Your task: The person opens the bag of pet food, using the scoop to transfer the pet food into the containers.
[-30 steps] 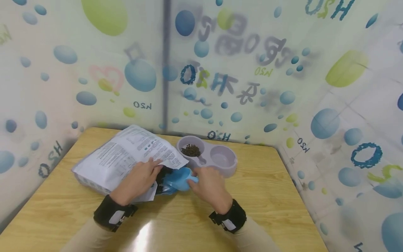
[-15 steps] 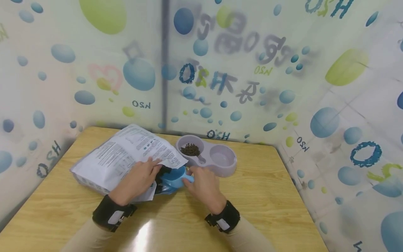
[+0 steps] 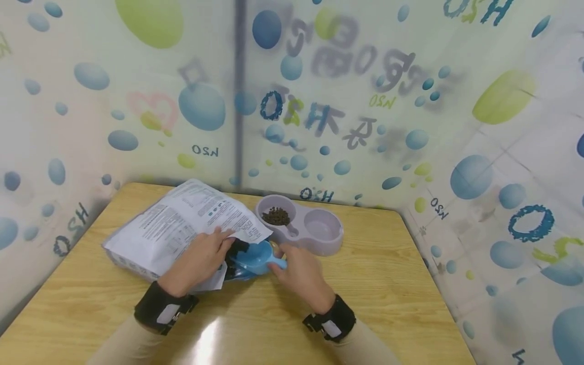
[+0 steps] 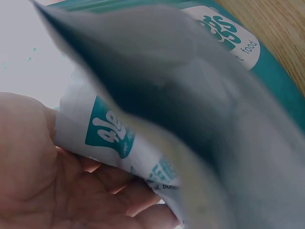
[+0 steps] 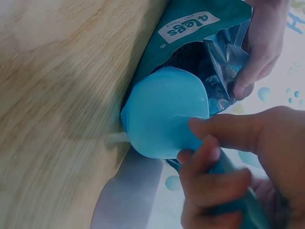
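From where I stand, the person's left hand (image 3: 207, 256) is grasping the open edge of a large, plump white-and-teal printed bag (image 3: 169, 223), fingers curled against the flap. The bag lies on its side on the left part of a light wood-grained table (image 3: 388, 294), white printed face up, mouth turned towards the right hand (image 3: 301, 271). That hand grips the handle of a light-blue plastic scoop (image 3: 255, 257), whose broad bowl sits right at the bag's opening, above a shiny blue fold of the bag's lip. I can't tell how much the scoop carries. Lower down, the bag's teal side shows a white label (image 5: 188, 26) reading "4legs pet food". Just beyond the scoop stands a pale mauve double bowl (image 3: 323, 248), with small brown pellets (image 3: 277, 216) heaped in its left-hand well. Black bands (image 3: 157, 308) circle both wrists over beige sleeves (image 3: 130, 344), and blue and green ovals dot the pale wall (image 3: 337, 147) behind.
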`<state>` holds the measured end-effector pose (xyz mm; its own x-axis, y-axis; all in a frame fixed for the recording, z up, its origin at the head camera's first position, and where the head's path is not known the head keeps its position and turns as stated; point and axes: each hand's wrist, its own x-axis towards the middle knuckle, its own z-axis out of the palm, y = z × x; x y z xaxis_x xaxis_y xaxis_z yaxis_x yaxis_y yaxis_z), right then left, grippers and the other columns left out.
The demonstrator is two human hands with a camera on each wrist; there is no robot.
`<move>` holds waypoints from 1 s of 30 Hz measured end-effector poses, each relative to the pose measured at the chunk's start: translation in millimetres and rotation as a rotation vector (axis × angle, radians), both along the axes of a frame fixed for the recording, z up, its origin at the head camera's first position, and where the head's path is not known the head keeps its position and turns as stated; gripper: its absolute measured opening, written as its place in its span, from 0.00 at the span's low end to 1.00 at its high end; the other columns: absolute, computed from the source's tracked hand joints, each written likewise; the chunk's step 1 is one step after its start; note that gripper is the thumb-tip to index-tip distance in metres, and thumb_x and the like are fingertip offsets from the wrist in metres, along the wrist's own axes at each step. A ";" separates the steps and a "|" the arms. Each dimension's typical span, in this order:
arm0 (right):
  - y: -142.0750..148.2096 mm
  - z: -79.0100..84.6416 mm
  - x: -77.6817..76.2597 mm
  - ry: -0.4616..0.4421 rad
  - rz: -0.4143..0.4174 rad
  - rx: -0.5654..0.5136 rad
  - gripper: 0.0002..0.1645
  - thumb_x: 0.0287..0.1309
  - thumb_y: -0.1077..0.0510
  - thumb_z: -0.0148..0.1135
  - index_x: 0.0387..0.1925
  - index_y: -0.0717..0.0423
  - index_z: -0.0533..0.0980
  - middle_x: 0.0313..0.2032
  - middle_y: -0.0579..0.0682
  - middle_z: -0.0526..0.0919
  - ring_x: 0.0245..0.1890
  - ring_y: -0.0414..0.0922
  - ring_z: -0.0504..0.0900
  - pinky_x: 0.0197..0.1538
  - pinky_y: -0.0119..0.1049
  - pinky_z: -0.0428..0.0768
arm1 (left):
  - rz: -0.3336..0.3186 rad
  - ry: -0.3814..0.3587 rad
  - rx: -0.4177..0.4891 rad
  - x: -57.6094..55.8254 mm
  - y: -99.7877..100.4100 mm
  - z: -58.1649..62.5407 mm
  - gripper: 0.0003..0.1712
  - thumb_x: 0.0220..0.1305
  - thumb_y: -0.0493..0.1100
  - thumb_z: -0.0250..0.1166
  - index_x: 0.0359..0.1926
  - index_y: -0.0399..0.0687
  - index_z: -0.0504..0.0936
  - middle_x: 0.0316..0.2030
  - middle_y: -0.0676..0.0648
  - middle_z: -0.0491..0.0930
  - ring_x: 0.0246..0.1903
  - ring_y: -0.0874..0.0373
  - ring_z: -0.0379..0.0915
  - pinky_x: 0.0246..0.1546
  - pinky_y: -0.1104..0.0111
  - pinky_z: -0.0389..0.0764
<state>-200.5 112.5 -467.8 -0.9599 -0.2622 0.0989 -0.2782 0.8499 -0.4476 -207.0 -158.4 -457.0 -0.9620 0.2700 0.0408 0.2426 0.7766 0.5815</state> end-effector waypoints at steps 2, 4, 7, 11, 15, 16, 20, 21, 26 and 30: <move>3.5 -1.5 0.2 -0.017 0.001 -0.010 0.13 0.72 0.47 0.84 0.45 0.47 0.87 0.24 0.39 0.74 0.25 0.37 0.74 0.28 0.31 0.68 | 0.000 -0.006 0.002 -0.2 0.3 0.3 0.29 0.96 0.48 0.51 0.82 0.35 0.78 0.83 0.19 0.65 0.56 0.37 0.88 0.26 0.63 0.74; 7.0 -2.8 0.6 -0.031 0.006 -0.024 0.13 0.72 0.48 0.84 0.46 0.48 0.87 0.26 0.41 0.76 0.26 0.38 0.74 0.29 0.32 0.68 | -0.001 -0.010 0.002 -0.3 0.0 1.0 0.30 0.96 0.48 0.51 0.82 0.35 0.78 0.84 0.19 0.65 0.53 0.39 0.89 0.25 0.63 0.74; 12.4 -5.5 1.2 -0.046 0.018 -0.046 0.13 0.73 0.50 0.82 0.47 0.50 0.85 0.29 0.43 0.79 0.29 0.40 0.75 0.31 0.33 0.70 | -0.003 -0.011 0.003 -0.3 -0.1 1.2 0.30 0.96 0.48 0.50 0.83 0.35 0.77 0.84 0.18 0.64 0.52 0.40 0.89 0.25 0.64 0.73; 17.9 -9.2 0.9 -0.065 0.044 -0.079 0.12 0.75 0.52 0.80 0.48 0.50 0.83 0.34 0.45 0.83 0.34 0.41 0.78 0.36 0.35 0.74 | -0.003 -0.018 0.010 -0.5 0.1 -0.2 0.30 0.96 0.48 0.50 0.83 0.35 0.77 0.84 0.18 0.63 0.37 0.49 0.87 0.24 0.65 0.72; 22.1 -14.3 -0.2 -0.067 0.090 -0.122 0.10 0.78 0.53 0.77 0.48 0.50 0.81 0.37 0.47 0.85 0.37 0.42 0.79 0.41 0.36 0.78 | 0.000 -0.025 0.015 -0.7 0.2 -1.3 0.30 0.96 0.48 0.50 0.83 0.35 0.77 0.84 0.19 0.63 0.32 0.49 0.84 0.25 0.64 0.74; 23.1 -16.0 -0.8 -0.063 0.102 -0.131 0.10 0.78 0.54 0.77 0.48 0.50 0.81 0.37 0.48 0.85 0.37 0.42 0.78 0.41 0.36 0.78 | 0.001 -0.023 0.012 -0.9 -0.1 -1.3 0.30 0.96 0.48 0.50 0.83 0.35 0.77 0.84 0.19 0.63 0.37 0.46 0.87 0.26 0.64 0.74; 28.6 -18.7 -1.0 -0.060 0.124 -0.162 0.10 0.79 0.54 0.77 0.46 0.49 0.80 0.37 0.47 0.82 0.36 0.43 0.76 0.41 0.36 0.76 | -0.002 -0.014 -0.006 -1.9 -0.8 -1.4 0.30 0.96 0.49 0.50 0.83 0.36 0.78 0.83 0.18 0.65 0.59 0.35 0.87 0.33 0.59 0.80; 30.6 -18.4 -0.9 -0.060 0.127 -0.169 0.11 0.78 0.54 0.77 0.46 0.49 0.80 0.37 0.47 0.81 0.36 0.43 0.75 0.40 0.36 0.75 | -0.002 -0.016 -0.005 -2.2 -0.8 -1.5 0.30 0.96 0.49 0.50 0.83 0.36 0.78 0.83 0.18 0.65 0.60 0.34 0.86 0.34 0.59 0.81; 43.0 -15.9 0.9 -0.073 0.125 -0.173 0.12 0.79 0.52 0.77 0.44 0.45 0.79 0.38 0.45 0.81 0.36 0.42 0.76 0.39 0.35 0.74 | -0.003 -0.003 -0.020 -2.2 -1.0 -1.2 0.29 0.96 0.48 0.51 0.82 0.36 0.79 0.83 0.19 0.67 0.64 0.33 0.85 0.46 0.53 0.87; 55.1 -11.8 1.5 -0.080 0.127 -0.167 0.12 0.78 0.52 0.78 0.43 0.44 0.79 0.37 0.44 0.80 0.34 0.40 0.75 0.38 0.33 0.73 | 0.000 -0.001 -0.022 -1.8 -1.0 -0.6 0.29 0.96 0.48 0.51 0.82 0.36 0.79 0.83 0.20 0.67 0.66 0.32 0.84 0.49 0.50 0.88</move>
<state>-199.0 167.7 -479.6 -0.9267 -0.3679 0.0762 -0.3365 0.7225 -0.6039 -208.8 -159.4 -457.5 -0.9622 0.2703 0.0338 0.2415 0.7891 0.5648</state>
